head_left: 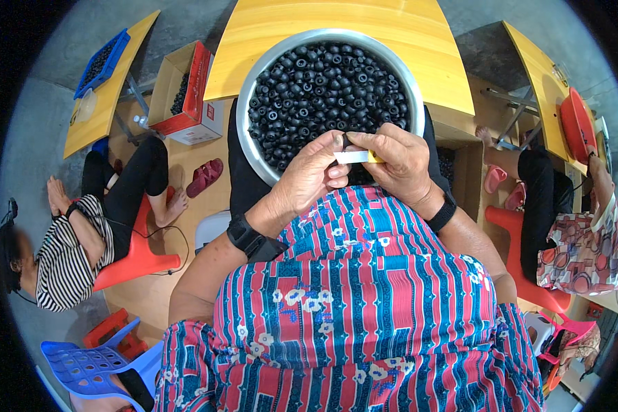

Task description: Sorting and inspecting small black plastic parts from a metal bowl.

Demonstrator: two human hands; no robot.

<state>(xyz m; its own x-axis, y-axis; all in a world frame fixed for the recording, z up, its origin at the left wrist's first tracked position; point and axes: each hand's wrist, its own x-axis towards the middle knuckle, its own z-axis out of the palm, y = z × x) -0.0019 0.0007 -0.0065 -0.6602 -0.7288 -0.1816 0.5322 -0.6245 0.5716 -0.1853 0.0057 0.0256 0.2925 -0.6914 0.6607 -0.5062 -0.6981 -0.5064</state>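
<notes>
My two hands meet over the near rim of a wide metal basin (417,103) full of small round black parts with holes (323,89). In my right hand (399,161) is a small tool with a yellow grip and a flat, pale, blade-like strip (352,157) pointing left. My left hand (312,170) is closed, thumb and fingers pressed together beside the strip's tip. Something dark shows between the fingertips of both hands, probably one of the black parts, but it is mostly hidden.
The basin rests at the near edge of a yellow table (336,15). A co-worker sits at left near a red box (198,82) and a blue crate (103,62). At right another person touches a red basin (577,123). A blue chair (89,367) stands lower left.
</notes>
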